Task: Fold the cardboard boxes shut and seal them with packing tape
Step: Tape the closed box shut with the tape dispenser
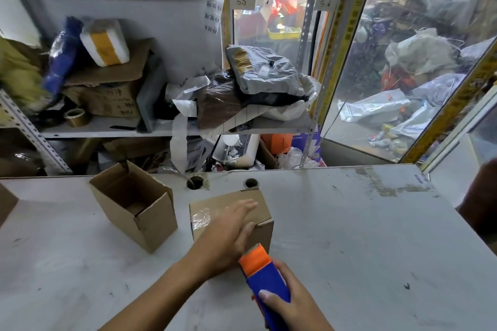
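Note:
A small closed cardboard box [212,207] stands at the middle of the white table [349,236], with clear tape shining across its top and left side. My left hand [231,228] lies flat on the box top, fingers spread. Just in front of the box, my right hand [293,301] grips a blue and orange tape dispenser [262,271], its orange end pointing at the box's near side. To the left, a second cardboard box [134,207] stands with its flaps open and is untouched.
Two round holes [195,183] pierce the table behind the boxes. Cluttered shelves with cartons, bags and a tape roll [76,116] rise behind the table. Another person's arm [481,204] shows at the right edge. A cardboard piece [6,203] lies at the left edge.

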Tool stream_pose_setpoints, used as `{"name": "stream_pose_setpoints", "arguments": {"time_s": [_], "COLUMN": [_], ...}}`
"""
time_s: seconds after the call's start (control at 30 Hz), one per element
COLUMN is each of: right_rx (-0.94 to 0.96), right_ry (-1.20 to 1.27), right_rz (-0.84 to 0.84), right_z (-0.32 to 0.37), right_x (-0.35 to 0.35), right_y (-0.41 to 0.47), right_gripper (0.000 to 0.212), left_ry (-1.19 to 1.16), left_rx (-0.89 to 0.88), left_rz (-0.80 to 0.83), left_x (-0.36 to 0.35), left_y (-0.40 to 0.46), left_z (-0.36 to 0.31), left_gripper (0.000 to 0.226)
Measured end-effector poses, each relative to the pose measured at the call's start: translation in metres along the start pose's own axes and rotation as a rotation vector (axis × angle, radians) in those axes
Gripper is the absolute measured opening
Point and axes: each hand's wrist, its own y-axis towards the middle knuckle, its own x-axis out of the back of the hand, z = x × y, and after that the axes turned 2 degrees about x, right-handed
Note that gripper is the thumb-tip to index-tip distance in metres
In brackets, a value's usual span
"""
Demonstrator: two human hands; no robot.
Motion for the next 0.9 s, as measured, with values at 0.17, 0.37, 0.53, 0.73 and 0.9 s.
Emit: {"name": "stream_pose_setpoints", "arguments": {"time_s": [0.17,0.37,0.53,0.73,0.9], "right_rx": [0.199,0.265,0.282,0.296,0.279], "right_ry": [0.001,-0.028,-0.062,-0.071,-0.075], "right_rz": [0.006,0.011,0.014,0.001,0.012], "right_z": [0.027,0.037,0.032,0.025,0.025], "right_x": [-0.003,-0.005,-0.008,-0.008,-0.009], "right_y": [-0.009,-0.009,-0.009,-0.008,-0.009], "right_gripper": [0.064,0.069,0.074,0.072,0.075], "left_ry": [-0.477,-0.661,-0.664,-0.738,-0.811], "left_rx": [0.356,0.340,0.327,0.341,0.393], "left_rz": [0.552,0.631,0.646,0.689,0.671], "left_x": [0.055,0.070,0.072,0.073,0.069], "left_y": [0.015,0.011,0.006,-0.001,-0.008], "left_z": [-0.013,-0.001,0.004,0.007,0.010], "left_gripper": [0.035,0.026,0.021,0.027,0.027]}}
